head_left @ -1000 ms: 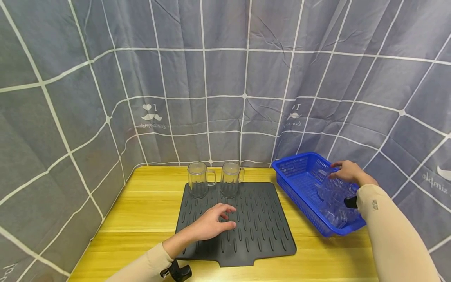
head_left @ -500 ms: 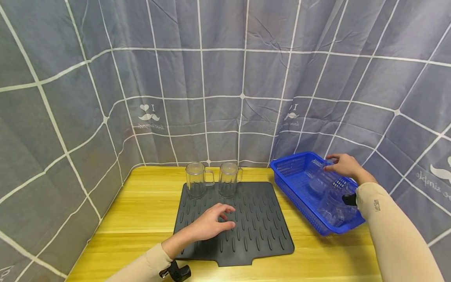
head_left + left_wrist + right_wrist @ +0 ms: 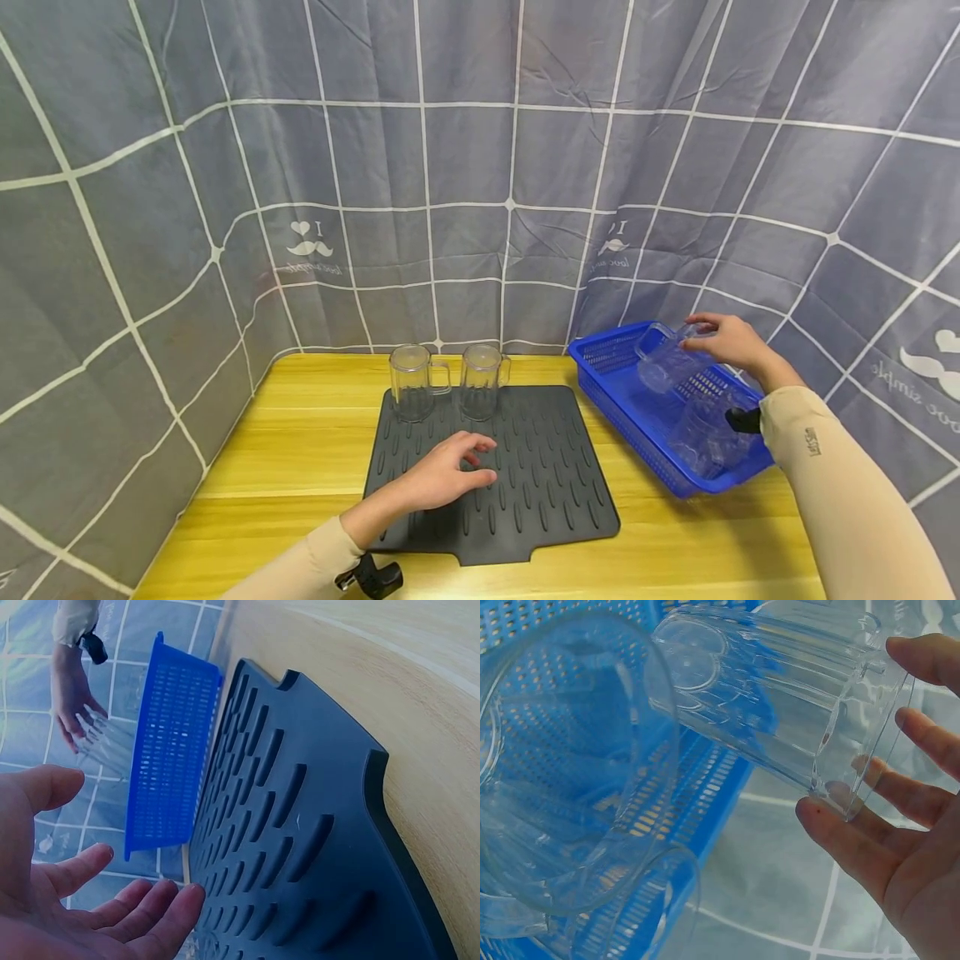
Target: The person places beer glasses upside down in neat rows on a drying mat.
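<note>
My right hand (image 3: 733, 343) grips a clear glass mug (image 3: 663, 365) over the far part of the blue basket (image 3: 626, 417). The mug is tilted, with its base pointing down-left; in the right wrist view the fingers (image 3: 922, 742) and thumb close around its rim end. Other clear mugs (image 3: 708, 437) lie in the near half of the basket. Above the black ridged mat (image 3: 555, 475), my left hand (image 3: 450, 473) hovers with relaxed, spread fingers and holds nothing. Two glass mugs, a left one (image 3: 411, 387) and a right one (image 3: 480, 387), stand on the mat's back edge, handles to the right.
The basket stands on the yellow wooden table (image 3: 262, 467), just right of the mat. A grey curtain (image 3: 375, 167) with white grid lines surrounds the table's back and sides. The mat has a short lip (image 3: 493, 557) at the front.
My right hand has lifted the mug up from the others in the basket, and the mug's handle now shows at its left. My left hand stays over the mat.
</note>
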{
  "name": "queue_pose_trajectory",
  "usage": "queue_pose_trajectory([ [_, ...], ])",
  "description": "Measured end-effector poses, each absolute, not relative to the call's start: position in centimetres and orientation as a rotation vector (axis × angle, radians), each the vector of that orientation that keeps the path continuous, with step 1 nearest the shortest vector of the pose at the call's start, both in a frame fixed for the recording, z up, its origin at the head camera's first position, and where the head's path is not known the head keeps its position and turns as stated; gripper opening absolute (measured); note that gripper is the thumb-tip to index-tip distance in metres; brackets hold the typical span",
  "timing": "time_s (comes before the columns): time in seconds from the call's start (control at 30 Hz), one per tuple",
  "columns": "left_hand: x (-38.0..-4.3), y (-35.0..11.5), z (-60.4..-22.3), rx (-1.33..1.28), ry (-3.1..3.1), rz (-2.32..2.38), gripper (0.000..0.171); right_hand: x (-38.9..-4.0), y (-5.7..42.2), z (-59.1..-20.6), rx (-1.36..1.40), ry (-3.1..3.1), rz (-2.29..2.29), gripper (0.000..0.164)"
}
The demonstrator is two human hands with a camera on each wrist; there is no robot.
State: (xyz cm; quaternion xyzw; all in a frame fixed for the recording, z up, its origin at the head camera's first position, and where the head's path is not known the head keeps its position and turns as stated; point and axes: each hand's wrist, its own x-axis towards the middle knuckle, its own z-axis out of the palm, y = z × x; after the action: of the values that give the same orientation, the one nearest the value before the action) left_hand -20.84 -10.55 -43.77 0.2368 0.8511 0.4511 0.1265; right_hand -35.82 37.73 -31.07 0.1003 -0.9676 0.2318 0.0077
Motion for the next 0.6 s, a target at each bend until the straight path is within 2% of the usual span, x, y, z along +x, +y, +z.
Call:
queue_pose_trajectory([
  [0.6, -20.9, -10.3, -44.0, 0.696, 2.486, 1.297, 0.044, -33.6, 34.7, -28.9, 0.374, -2.896, 0.968, 0.064],
])
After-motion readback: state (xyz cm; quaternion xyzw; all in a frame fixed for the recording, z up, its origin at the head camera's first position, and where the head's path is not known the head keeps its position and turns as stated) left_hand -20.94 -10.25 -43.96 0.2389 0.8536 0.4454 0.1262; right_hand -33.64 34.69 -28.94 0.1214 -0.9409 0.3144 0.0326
